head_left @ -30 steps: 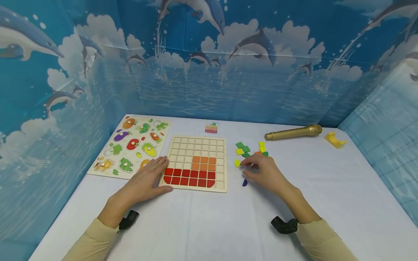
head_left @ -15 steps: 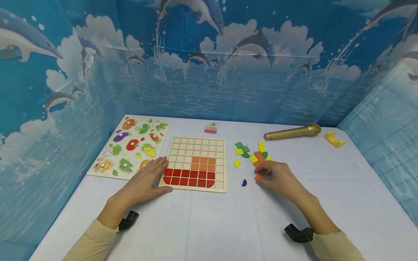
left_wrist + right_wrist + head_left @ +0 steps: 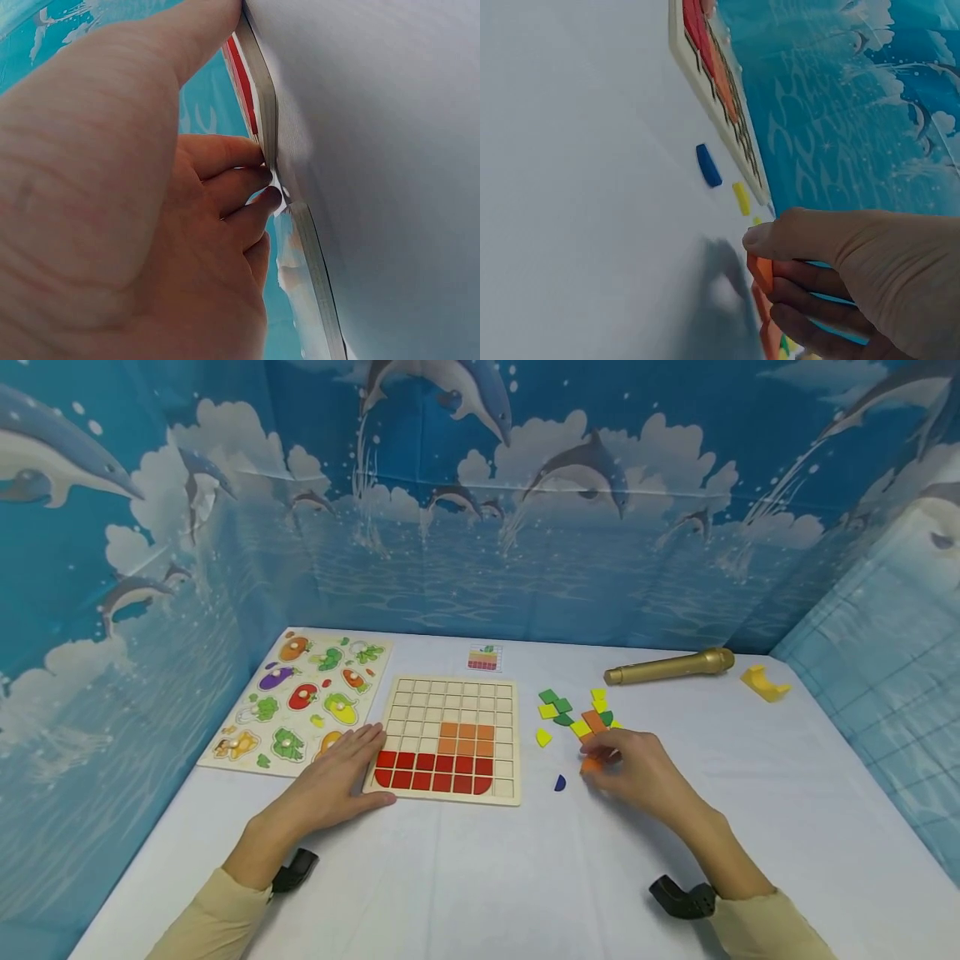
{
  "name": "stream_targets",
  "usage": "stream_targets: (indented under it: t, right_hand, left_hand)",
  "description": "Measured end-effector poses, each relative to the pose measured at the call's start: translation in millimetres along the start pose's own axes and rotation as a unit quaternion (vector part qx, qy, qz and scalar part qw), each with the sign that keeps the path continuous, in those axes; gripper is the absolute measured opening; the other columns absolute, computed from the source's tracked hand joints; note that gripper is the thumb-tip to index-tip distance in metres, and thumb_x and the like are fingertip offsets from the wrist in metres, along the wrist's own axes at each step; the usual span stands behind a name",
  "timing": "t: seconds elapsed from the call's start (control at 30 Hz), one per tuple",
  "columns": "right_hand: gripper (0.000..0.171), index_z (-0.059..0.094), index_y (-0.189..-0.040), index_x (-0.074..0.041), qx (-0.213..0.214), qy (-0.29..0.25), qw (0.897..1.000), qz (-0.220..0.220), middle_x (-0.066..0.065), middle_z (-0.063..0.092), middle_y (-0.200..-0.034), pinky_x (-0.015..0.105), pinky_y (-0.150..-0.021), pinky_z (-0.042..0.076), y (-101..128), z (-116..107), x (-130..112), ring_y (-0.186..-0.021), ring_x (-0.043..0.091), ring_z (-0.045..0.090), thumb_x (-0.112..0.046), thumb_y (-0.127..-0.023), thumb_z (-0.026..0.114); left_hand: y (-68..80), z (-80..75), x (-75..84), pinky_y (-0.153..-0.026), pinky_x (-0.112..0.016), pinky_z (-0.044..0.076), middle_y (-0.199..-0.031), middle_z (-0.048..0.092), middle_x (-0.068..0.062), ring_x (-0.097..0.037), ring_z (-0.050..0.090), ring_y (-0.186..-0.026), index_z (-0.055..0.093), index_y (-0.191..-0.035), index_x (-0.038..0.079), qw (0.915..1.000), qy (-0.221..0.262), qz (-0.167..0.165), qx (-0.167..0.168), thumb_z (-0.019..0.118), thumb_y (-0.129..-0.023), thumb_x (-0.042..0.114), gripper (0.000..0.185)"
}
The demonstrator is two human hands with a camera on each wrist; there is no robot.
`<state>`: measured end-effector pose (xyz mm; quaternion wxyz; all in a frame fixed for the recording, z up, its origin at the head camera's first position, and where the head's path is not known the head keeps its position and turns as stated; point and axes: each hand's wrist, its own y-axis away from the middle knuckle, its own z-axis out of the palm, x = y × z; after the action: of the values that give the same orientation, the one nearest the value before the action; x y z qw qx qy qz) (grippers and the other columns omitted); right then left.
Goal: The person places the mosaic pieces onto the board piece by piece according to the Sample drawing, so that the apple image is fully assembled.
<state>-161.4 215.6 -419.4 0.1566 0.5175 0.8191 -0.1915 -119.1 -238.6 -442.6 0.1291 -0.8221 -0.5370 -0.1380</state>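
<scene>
**Head view: orange tile pinched beside the grid board**

Head view, at the near centre of the white table (image 3: 487,877): wooden grid board (image 3: 450,739), its lowest two rows filled with red tiles, a block of orange tiles stacked above them toward 3 o'clock. Left hand (image 3: 330,785) laid flat at the board's 9 o'clock edge, fingers straight, tips touching the frame; seen likewise from the left wrist, fingertips (image 3: 259,176) pressed against the board's rim, nothing gripped. Right hand (image 3: 637,772) at 3 o'clock of the board, well apart from it, thumb and fingers curled round an orange tile (image 3: 592,764), pinched just off the table; confirmed from the right wrist, the tile (image 3: 761,271) caught between thumb and forefinger. Loose pile of green, yellow and orange tiles (image 3: 577,714) just at 12 o'clock of that hand. Single yellow tile (image 3: 543,737) and small blue half-round tile (image 3: 559,783) lying between pile and board, apart from both.

Elsewhere: vegetable peg puzzle (image 3: 300,693) at 9 o'clock of the board, touching or nearly so; small pattern card (image 3: 485,657) at 12 o'clock; gold microphone (image 3: 667,666) and yellow curved block (image 3: 765,682) toward 2 o'clock. Dolphin-printed blue backdrop (image 3: 480,485) behind.
</scene>
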Motion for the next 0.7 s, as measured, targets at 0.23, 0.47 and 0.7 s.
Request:
stream_targets:
  t: [0.23,0.47,0.7]
  right_hand:
    - [0.027,0.079,-0.109,-0.005,0.019,-0.031,0.998,-0.05,0.003,0.078,-0.101,0.042,-0.081,0.065,-28,6,-24,-0.088,0.021,0.072,-0.007,-0.084,0.087]
    - [0.023,0.079,-0.109,-0.006,0.001,-0.053,0.996,-0.073,0.0,0.077,-0.099,0.042,-0.083,0.064,-59,21,-53,-0.09,0.021,0.072,-0.011,-0.087,0.085]
    - [0.024,0.079,-0.109,-0.006,-0.025,-0.079,0.991,-0.106,0.005,0.077,-0.104,0.039,-0.085,0.064,-87,38,-80,-0.092,0.021,0.07,-0.014,-0.087,0.087]
  left_hand:
    - [-0.6,0.5,-0.3,-0.129,-0.061,0.024,-0.17,0.035,-0.018,-0.044,0.03,-0.158,0.039,-0.161,0.0,1.0,-0.003,0.0,0.0,0.076,-0.092,0.055,0.095]
    - [-0.6,1.4,0.9,-0.129,-0.06,0.024,-0.17,0.036,-0.018,-0.043,0.03,-0.158,0.039,-0.161,0.0,1.0,-0.005,0.0,-0.001,0.077,-0.092,0.053,0.095]
    - [-0.1,1.1,1.6,-0.129,-0.059,0.026,-0.17,0.035,-0.019,-0.043,0.031,-0.157,0.04,-0.161,0.0,0.9999,-0.013,0.0,0.002,0.077,-0.092,0.053,0.095]
